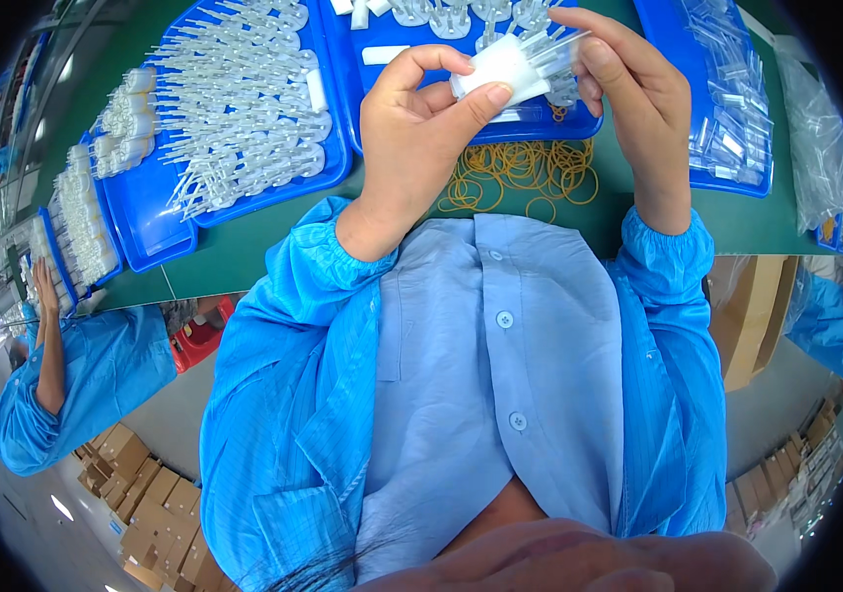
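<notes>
Pinching grip — thumb and fingers of the left hand (419,116) press a white-wrapped tube bundle (502,71), upper centre of the frame. At its right end curls the right hand (646,101) — hold unclear; yellow rubber bands (528,166) lie below.

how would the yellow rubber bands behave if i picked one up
The rubber bands look thin and loosely curved, so probably floppy and light. They overlap in a tangle, so lifting one may drag others. Lying flat, they seem unlikely to roll.
</notes>
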`<state>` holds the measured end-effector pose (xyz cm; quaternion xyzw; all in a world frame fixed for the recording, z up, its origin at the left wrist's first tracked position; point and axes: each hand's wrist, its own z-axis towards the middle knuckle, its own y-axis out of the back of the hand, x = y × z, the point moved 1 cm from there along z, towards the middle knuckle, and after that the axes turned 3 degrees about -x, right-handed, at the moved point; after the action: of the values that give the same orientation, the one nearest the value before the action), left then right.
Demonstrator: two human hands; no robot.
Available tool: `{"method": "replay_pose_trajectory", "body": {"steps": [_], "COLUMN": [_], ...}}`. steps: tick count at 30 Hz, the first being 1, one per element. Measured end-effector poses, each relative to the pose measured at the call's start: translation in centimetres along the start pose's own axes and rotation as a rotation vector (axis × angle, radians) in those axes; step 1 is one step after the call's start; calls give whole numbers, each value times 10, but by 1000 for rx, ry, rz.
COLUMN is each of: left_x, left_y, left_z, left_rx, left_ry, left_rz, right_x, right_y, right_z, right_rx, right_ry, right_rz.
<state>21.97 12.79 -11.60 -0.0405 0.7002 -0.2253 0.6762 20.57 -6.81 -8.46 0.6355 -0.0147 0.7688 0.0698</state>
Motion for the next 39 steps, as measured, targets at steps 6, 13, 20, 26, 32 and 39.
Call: {"method": "replay_pose_trajectory", "body": {"steps": [6, 13, 20, 26, 32, 39], "left_x": [2, 6, 6, 7, 10, 6], "left_y": [1, 2, 1, 1, 3, -2], "left_z": [0, 0, 0, -1, -1, -3], "left_rx": [37, -7, -36, -25, -35, -71], "left_ry": [-4, 93, 95, 135, 160, 168], "left_rz": [-32, -86, -148, -114, -210, -267], "right_x": [-12, 8, 15, 13, 12, 4], "right_y": [-3, -6, -16, -24, -28, -27], "right_z": [0, 10, 1, 1, -1, 0], "right_rx": [-132, -34, 26, 13, -13, -77], "right_ry": [54, 702, 691, 720, 549, 622], "right_rz": [134, -645, -719, -778, -820, -802]}}
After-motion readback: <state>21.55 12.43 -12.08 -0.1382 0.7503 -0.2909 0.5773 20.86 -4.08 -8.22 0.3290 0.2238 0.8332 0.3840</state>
